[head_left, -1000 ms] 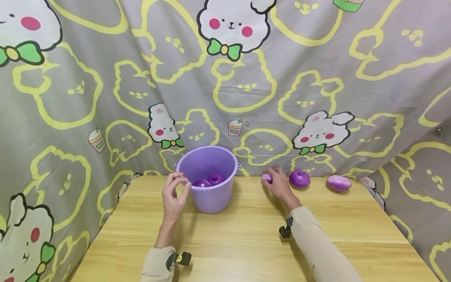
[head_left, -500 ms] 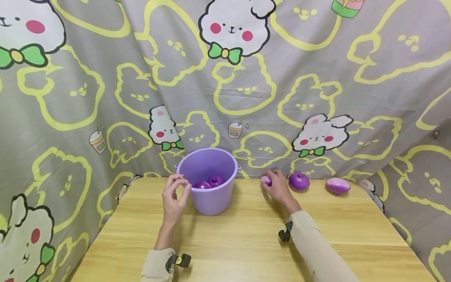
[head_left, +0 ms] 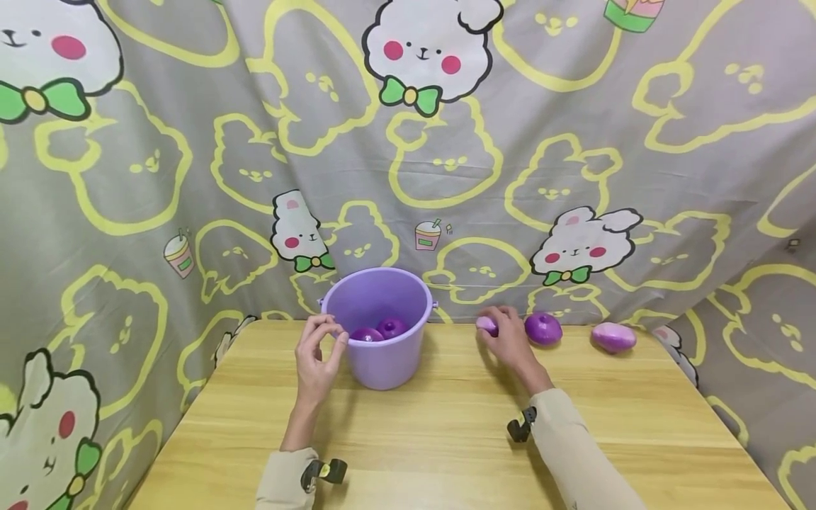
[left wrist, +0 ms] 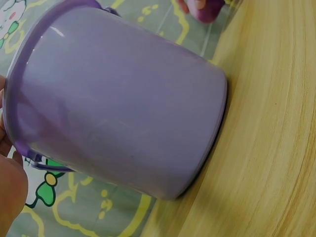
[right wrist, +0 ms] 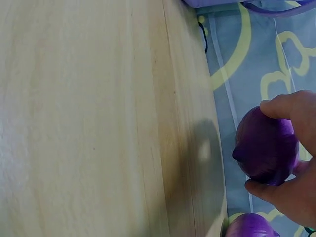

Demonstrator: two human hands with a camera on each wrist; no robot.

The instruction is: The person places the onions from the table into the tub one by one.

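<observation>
A lilac bucket (head_left: 385,361) stands upright on the wooden table, two purple onions (head_left: 392,327) showing inside. My left hand (head_left: 316,360) pinches its near-left rim between thumb and fingers; in the left wrist view, the bucket's wall (left wrist: 118,98) hides most of that grip. Right of the bucket, my right hand (head_left: 508,338) holds another purple onion (right wrist: 266,145), thumb and fingers spread around its sides. Only a pale end of this onion (head_left: 486,326) peeks out in the head view. A dark purple onion (head_left: 543,329) lies just right of that hand.
Farther right lies a paler pink-purple onion (head_left: 614,337) near the back edge of the table (head_left: 440,439). A patterned grey curtain (head_left: 459,219) hangs directly behind the table and along both sides.
The head view has shifted slightly. Both hands keep nearly the same places, the left at the bucket's rim and the right around its onion.
</observation>
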